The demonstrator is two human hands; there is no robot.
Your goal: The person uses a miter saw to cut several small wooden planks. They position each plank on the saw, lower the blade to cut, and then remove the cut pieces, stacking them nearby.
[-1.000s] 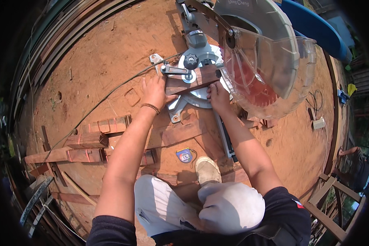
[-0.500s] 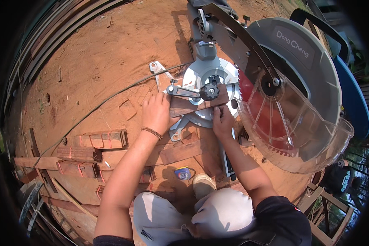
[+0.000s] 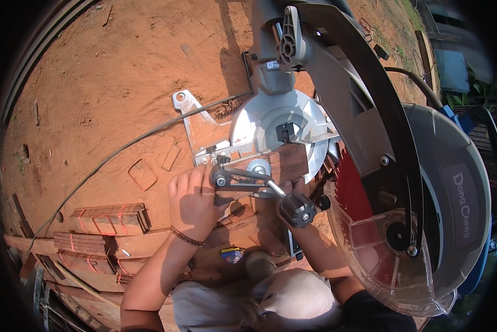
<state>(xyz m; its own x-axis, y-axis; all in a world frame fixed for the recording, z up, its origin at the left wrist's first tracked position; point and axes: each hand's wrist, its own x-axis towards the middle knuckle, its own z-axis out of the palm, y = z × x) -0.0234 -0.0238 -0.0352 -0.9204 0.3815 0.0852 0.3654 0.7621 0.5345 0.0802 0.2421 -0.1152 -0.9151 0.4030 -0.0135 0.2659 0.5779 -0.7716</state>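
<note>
A short dark wooden board (image 3: 293, 163) lies on the round silver table (image 3: 309, 110) of a mitre saw, under a clamp arm (image 3: 243, 179) with a black knob (image 3: 298, 210). My left hand (image 3: 193, 200) is closed round the board's left end, its thumb at the near edge. At the near edge farther right, my right hand (image 3: 294, 188) holds the board, its fingers partly hidden behind the knob. To the right stands the saw head, with a red toothed blade (image 3: 352, 185) inside a clear guard (image 3: 381, 265).
Strapped bundles of wood strips (image 3: 110, 218) lie on the reddish ground at left, near a long plank (image 3: 149, 243). A blue tape measure (image 3: 232, 254) sits before my knees. A dark cable (image 3: 132, 141) crosses the ground to the saw.
My view has moved closer and tilted, so the saw head and clamp look larger and the knob sits lower in the picture. Both hands stay on the board.
</note>
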